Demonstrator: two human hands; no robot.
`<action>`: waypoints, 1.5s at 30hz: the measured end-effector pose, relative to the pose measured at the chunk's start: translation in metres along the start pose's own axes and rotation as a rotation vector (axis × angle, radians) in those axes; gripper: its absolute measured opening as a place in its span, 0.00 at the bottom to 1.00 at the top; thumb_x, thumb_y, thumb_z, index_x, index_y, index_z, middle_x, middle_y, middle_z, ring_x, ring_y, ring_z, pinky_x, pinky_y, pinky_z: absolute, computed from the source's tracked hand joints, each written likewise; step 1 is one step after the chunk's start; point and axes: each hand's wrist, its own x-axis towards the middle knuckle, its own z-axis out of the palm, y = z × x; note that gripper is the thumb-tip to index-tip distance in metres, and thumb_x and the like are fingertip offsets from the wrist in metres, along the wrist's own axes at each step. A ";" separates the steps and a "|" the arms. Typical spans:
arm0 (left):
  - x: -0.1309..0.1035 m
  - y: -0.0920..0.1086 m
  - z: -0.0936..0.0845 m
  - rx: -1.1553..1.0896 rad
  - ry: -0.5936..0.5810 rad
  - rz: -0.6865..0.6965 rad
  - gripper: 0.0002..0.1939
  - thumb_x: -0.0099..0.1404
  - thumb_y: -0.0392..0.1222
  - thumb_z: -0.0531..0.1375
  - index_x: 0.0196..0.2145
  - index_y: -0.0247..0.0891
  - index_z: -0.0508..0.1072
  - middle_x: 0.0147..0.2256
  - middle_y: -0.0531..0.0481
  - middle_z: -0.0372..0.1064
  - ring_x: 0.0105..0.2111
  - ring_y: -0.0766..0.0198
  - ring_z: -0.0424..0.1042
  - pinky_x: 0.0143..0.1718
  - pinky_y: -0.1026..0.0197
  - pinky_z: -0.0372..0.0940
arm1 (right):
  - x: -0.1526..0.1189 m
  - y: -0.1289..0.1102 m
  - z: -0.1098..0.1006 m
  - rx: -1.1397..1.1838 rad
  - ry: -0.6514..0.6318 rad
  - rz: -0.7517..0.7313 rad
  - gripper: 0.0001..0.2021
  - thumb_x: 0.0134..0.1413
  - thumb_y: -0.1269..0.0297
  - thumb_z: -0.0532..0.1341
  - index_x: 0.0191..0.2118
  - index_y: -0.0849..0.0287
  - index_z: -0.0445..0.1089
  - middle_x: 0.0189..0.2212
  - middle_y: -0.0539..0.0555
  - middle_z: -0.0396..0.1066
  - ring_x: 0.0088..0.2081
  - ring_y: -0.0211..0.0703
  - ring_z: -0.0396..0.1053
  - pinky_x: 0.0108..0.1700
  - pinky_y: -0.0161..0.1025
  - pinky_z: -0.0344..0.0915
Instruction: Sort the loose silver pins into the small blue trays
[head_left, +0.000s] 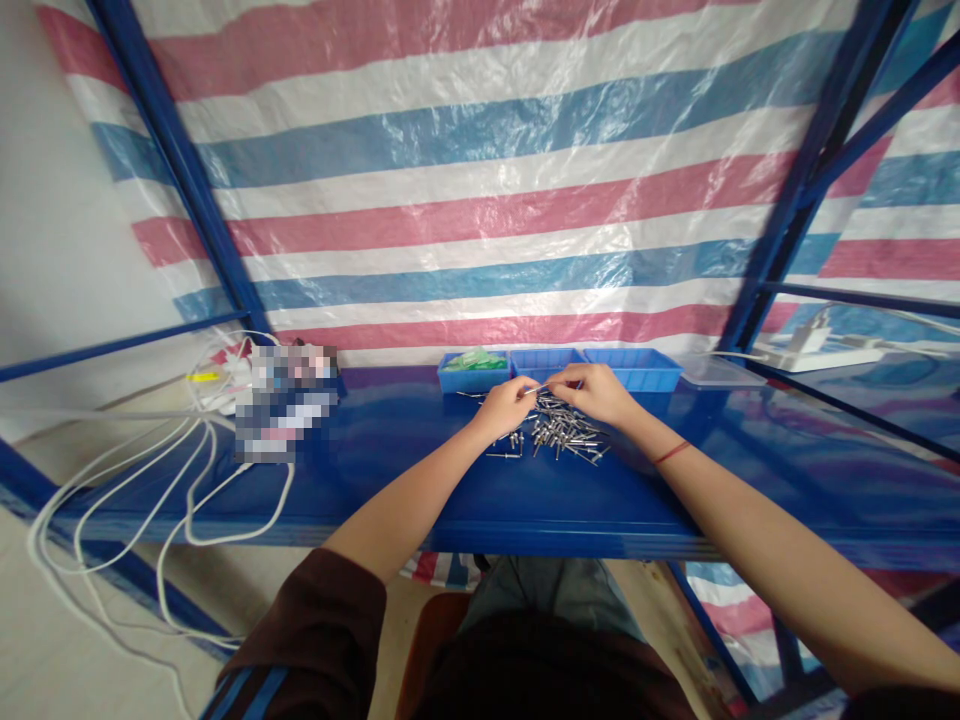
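My left hand [510, 405] is closed in a pinch over the back of a pile of silvery blind rivets [564, 430]. A thin metal rivet [537, 388] sticks out from its fingertips toward my right hand [596, 393]. The right fingers are pinched as well and meet the other end of that rivet; the exact contact is too small to see clearly. Several loose rivets [514, 442] lie left of the pile, just below my left hand. Behind the hands stand a blue bin with green pieces [472, 372], a middle blue bin [547, 357] and a right blue bin [637, 370].
The blue metal table [570, 520] stands against a striped plastic sheet [480, 200]. White cables [187, 530] hang over its left edge, beside a blurred-out patch [285, 400]. To the right are a clear lid [724, 371] and a white power strip [817, 345].
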 end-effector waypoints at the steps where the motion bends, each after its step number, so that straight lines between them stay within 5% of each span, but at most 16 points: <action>1: 0.000 0.000 0.000 0.028 -0.024 0.001 0.14 0.61 0.37 0.50 0.41 0.37 0.72 0.32 0.51 0.74 0.33 0.64 0.71 0.38 0.64 0.63 | 0.000 -0.001 0.000 0.013 -0.008 0.005 0.11 0.48 0.68 0.55 0.30 0.59 0.77 0.28 0.51 0.75 0.29 0.39 0.70 0.33 0.35 0.62; 6: -0.002 0.005 -0.002 0.096 -0.084 0.023 0.19 0.63 0.35 0.46 0.40 0.39 0.75 0.39 0.50 0.74 0.41 0.62 0.71 0.46 0.62 0.61 | -0.001 -0.005 0.005 0.132 -0.017 0.072 0.11 0.47 0.68 0.56 0.29 0.60 0.76 0.30 0.53 0.76 0.31 0.41 0.70 0.35 0.36 0.63; 12: -0.002 0.005 -0.002 0.092 -0.109 0.027 0.20 0.64 0.37 0.45 0.40 0.38 0.75 0.37 0.50 0.74 0.39 0.61 0.71 0.44 0.61 0.62 | 0.001 -0.008 0.010 0.383 -0.003 0.172 0.12 0.48 0.59 0.57 0.30 0.63 0.73 0.26 0.54 0.73 0.24 0.37 0.65 0.29 0.36 0.61; 19: -0.002 0.005 0.000 0.086 0.030 0.148 0.15 0.64 0.45 0.50 0.40 0.36 0.72 0.33 0.49 0.72 0.32 0.64 0.69 0.36 0.64 0.62 | 0.003 -0.002 0.008 0.293 0.134 0.167 0.10 0.45 0.61 0.58 0.28 0.63 0.71 0.25 0.53 0.72 0.26 0.37 0.65 0.31 0.36 0.61; 25: 0.000 0.003 0.001 0.086 0.031 0.183 0.13 0.65 0.44 0.51 0.34 0.36 0.72 0.29 0.51 0.70 0.30 0.65 0.68 0.34 0.64 0.61 | 0.001 -0.009 0.007 0.190 0.166 0.070 0.11 0.46 0.59 0.59 0.28 0.62 0.73 0.22 0.51 0.68 0.24 0.36 0.62 0.29 0.35 0.59; 32: 0.008 -0.009 0.003 -0.044 0.276 0.221 0.08 0.60 0.43 0.57 0.33 0.36 0.71 0.35 0.48 0.68 0.33 0.66 0.69 0.37 0.63 0.65 | 0.002 -0.006 0.005 0.116 0.161 0.060 0.10 0.47 0.61 0.58 0.29 0.62 0.73 0.26 0.53 0.71 0.26 0.37 0.64 0.31 0.36 0.61; 36: 0.007 -0.008 0.001 0.012 0.240 0.180 0.17 0.61 0.46 0.56 0.45 0.35 0.68 0.37 0.46 0.69 0.33 0.65 0.69 0.40 0.60 0.65 | 0.005 0.012 0.005 0.174 0.070 0.257 0.10 0.45 0.59 0.58 0.25 0.60 0.71 0.23 0.52 0.70 0.24 0.37 0.64 0.29 0.37 0.61; 39: 0.004 -0.006 0.000 0.142 0.123 0.125 0.23 0.61 0.48 0.56 0.52 0.36 0.65 0.38 0.46 0.70 0.39 0.61 0.69 0.46 0.57 0.63 | 0.007 0.032 0.000 0.303 0.287 0.532 0.10 0.45 0.57 0.59 0.23 0.59 0.67 0.16 0.49 0.63 0.19 0.35 0.58 0.23 0.36 0.57; 42: 0.000 -0.004 0.000 0.292 -0.005 0.082 0.17 0.61 0.48 0.54 0.45 0.40 0.72 0.40 0.46 0.70 0.44 0.57 0.67 0.49 0.53 0.60 | 0.004 0.051 -0.009 0.447 0.565 0.780 0.12 0.46 0.56 0.59 0.23 0.57 0.60 0.13 0.46 0.54 0.16 0.32 0.51 0.18 0.35 0.52; 45: -0.003 -0.003 -0.001 0.392 -0.067 0.063 0.15 0.60 0.48 0.54 0.40 0.43 0.75 0.42 0.45 0.70 0.45 0.51 0.66 0.48 0.48 0.59 | 0.001 0.059 -0.019 0.592 0.610 0.936 0.11 0.50 0.56 0.58 0.26 0.57 0.60 0.13 0.44 0.50 0.15 0.31 0.45 0.16 0.35 0.46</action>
